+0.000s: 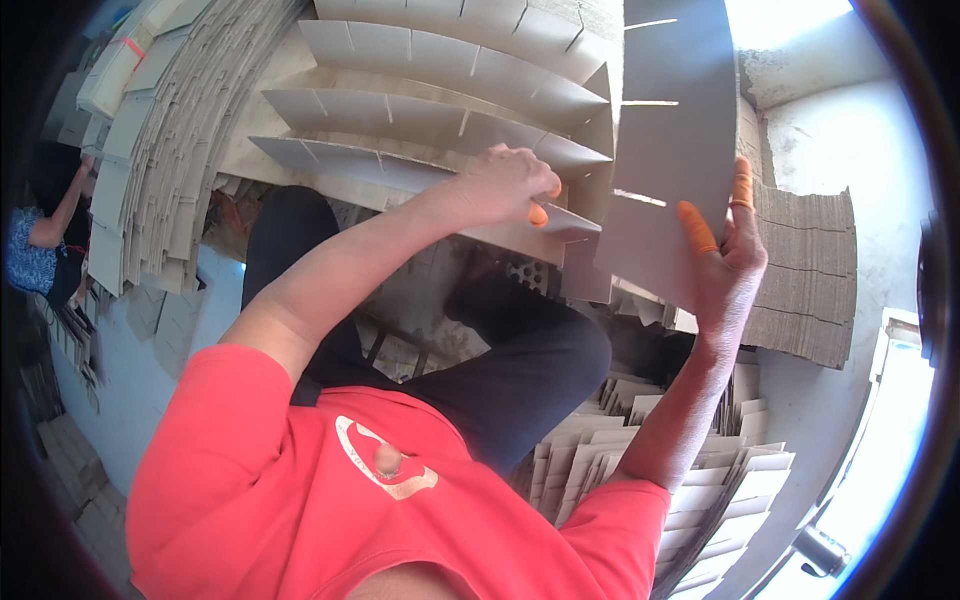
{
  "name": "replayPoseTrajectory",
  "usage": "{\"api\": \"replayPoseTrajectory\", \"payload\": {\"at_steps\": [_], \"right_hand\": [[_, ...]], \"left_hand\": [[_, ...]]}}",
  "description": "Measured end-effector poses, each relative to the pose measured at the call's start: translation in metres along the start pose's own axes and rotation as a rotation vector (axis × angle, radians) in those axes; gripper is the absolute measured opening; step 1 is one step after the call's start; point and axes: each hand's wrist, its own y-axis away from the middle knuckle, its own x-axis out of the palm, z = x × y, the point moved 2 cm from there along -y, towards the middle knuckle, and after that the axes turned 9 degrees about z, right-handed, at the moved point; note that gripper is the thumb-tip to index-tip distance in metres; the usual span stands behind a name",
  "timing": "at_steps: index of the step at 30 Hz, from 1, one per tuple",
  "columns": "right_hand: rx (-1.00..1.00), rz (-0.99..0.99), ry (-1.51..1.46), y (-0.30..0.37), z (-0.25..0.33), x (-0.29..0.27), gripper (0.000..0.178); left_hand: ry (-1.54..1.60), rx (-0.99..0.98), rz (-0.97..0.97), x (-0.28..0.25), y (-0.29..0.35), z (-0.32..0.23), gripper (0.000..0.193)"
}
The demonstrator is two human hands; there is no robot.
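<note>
Several long grey slotted cardboard strips [390, 115] stand on edge in rows across the work surface. Their right ends meet a cross strip [597, 110] that also stands upright. My left hand [505, 185] is closed at the nearest strip [340, 160], its orange-covered thumb and finger pinching near the right end; the exact contact is partly hidden. On the right, my right hand [728, 245] grips a wide grey slotted cardboard sheet [675, 130] by its right edge, orange-covered thumb on its face and a covered finger along the edge. Short slots run in from the sheet's left side.
Stacked cardboard strips [190, 130] rise at the left, and another stack [805, 270] stands right of my right hand. More slotted pieces [700, 490] lie below my right forearm. My bent legs [520, 360] are under the work surface. Another person [50, 230] is at far left.
</note>
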Motion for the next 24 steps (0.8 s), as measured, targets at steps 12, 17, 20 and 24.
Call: {"api": "replayPoseTrajectory", "payload": {"at_steps": [12,17,20,24], "right_hand": [[-0.141,0.137,0.073,-0.003,-0.001,0.053,0.063],[-0.179,0.205,-0.041,-0.013,-0.021,0.051,0.063],[-0.219,0.284,0.068,-0.013,-0.019,0.060,0.066],[-0.176,0.246,0.151,-0.010,-0.012,0.073,0.064]], "left_hand": [[-0.013,-0.052,-0.084,-0.010,0.045,0.040,0.015],[0.012,-0.027,-0.167,-0.007,0.045,0.041,0.013],[0.023,-0.022,-0.189,-0.006,0.045,0.038,0.012],[-0.028,-0.037,-0.131,-0.001,0.036,0.038,0.013]]}}
